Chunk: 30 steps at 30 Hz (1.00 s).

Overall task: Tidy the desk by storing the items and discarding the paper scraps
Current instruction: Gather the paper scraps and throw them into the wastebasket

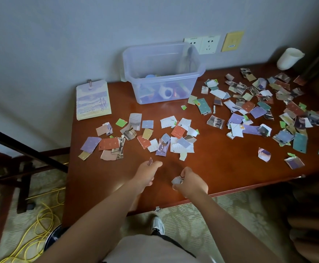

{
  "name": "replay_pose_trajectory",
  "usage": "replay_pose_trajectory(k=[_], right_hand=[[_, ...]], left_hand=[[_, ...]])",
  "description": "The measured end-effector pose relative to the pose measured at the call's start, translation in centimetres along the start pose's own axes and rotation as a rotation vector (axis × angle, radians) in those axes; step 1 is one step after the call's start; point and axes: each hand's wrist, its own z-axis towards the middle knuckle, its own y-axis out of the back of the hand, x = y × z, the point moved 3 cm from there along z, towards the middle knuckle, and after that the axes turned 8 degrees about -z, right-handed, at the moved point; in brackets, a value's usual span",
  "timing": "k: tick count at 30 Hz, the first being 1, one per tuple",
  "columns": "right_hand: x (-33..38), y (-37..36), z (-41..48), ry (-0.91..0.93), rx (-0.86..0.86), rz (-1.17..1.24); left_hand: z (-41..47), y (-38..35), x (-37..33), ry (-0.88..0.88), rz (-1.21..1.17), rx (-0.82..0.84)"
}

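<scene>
The left hand (148,172) was pinching one small torn scrap (150,161) between thumb and forefinger, the remaining fingers curled under. The right hand (192,184) was closed round a small bundle of torn paper pieces (176,180), which protruded on its thumb side. Both hands were above the near part of the reddish-brown wooden desk (221,168), near each other but apart, with the desk's front edge running just under the right wrist. A strip of bare wood lay between the hands and the nearer spread of coloured paper scraps (145,137); a larger spread (268,107) covered the right side of the desk. A clear plastic storage box (164,77) stood at the back against the wall, a spiral-bound pastel notebook (93,99) left of it, near the desk's left edge
</scene>
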Motion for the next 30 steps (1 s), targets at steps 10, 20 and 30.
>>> replay_pose_trajectory(k=[10, 20, 30], right_hand=[[0.3, -0.4, 0.1, -0.01, 0.017, 0.132], [3.3, 3.8, -1.1, -0.251, 0.074, 1.213], [3.2, 5.0, 1.0, -0.31, -0.138, 0.978]], left_hand=[[-0.8, 0.8, 0.4, -0.015, 0.061, 0.024], [0.8, 1.8, -4.1, -0.091, 0.181, 0.052], [2.4, 2.2, -7.1, -0.24, 0.428, 0.07]])
